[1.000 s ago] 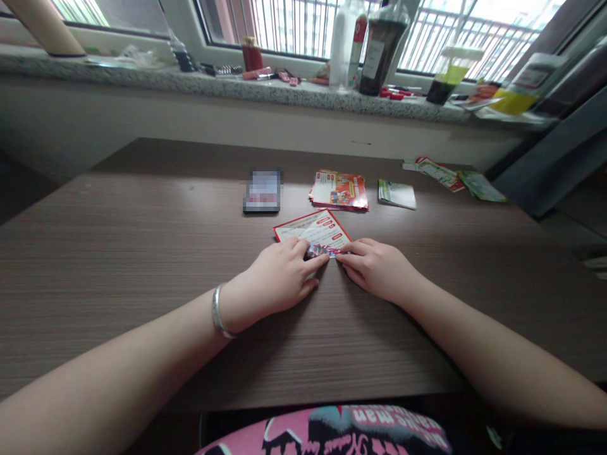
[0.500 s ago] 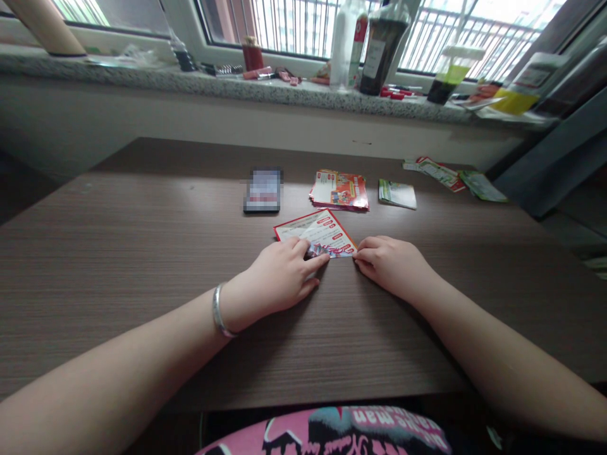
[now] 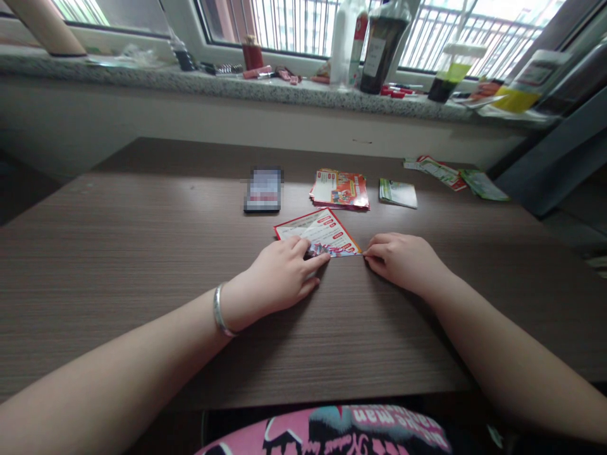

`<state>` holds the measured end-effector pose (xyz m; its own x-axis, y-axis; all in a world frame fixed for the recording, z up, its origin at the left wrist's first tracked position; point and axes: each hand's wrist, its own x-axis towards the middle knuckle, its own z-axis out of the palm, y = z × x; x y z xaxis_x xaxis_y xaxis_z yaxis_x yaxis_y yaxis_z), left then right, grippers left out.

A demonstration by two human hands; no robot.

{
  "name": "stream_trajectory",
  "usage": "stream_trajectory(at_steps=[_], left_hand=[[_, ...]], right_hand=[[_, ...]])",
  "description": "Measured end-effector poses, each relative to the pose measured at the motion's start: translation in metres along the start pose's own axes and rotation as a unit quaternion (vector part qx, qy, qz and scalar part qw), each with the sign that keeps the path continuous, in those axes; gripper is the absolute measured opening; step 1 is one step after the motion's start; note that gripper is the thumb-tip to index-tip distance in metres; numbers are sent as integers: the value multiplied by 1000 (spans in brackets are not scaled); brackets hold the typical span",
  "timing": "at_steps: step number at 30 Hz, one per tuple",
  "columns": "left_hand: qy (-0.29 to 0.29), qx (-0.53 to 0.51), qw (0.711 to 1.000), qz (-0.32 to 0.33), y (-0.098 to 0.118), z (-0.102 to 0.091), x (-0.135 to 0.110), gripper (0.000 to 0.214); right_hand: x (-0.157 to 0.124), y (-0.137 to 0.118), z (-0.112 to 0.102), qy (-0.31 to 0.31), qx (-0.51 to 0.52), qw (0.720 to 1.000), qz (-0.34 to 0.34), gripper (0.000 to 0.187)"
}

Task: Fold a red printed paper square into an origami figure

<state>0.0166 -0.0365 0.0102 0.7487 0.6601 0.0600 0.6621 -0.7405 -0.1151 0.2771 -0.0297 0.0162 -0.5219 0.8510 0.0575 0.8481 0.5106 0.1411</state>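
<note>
A red and white printed leaflet (image 3: 322,231), folded along its near edge, lies on the brown wooden table (image 3: 142,253). My left hand (image 3: 279,278), with a silver bangle at the wrist, presses down on the leaflet's near left part with its fingers bent. My right hand (image 3: 403,260) rests beside the leaflet's right corner, fingertips pinched together at the fold's end.
Behind the leaflet lie a phone (image 3: 263,189), a stack of red leaflets (image 3: 340,189), a green and white stack (image 3: 398,193) and loose leaflets (image 3: 450,174) at the right. Bottles (image 3: 379,44) and jars crowd the stone window sill (image 3: 142,76).
My right hand has slid to the right along the leaflet's near fold, from beside my left fingers to the right corner. My left hand has stayed put.
</note>
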Motion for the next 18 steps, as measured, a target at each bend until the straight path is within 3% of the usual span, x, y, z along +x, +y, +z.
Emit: stream_trajectory(at_steps=[4, 7, 10, 13, 18], left_hand=[[7, 1, 1000, 1, -1, 1, -3, 46], [9, 5, 1000, 1, -2, 1, -5, 46], [13, 5, 1000, 0, -2, 1, -4, 46], [16, -1, 1000, -1, -2, 0, -3, 46], [18, -11, 1000, 6, -4, -2, -1, 48]], right_hand=[[0, 5, 3, 21, 29, 999, 24, 22], [1, 6, 8, 86, 79, 993, 31, 20], [4, 0, 13, 149, 123, 980, -49, 23], [7, -11, 16, 144, 136, 972, -126, 24], [9, -15, 18, 121, 137, 975, -127, 25]])
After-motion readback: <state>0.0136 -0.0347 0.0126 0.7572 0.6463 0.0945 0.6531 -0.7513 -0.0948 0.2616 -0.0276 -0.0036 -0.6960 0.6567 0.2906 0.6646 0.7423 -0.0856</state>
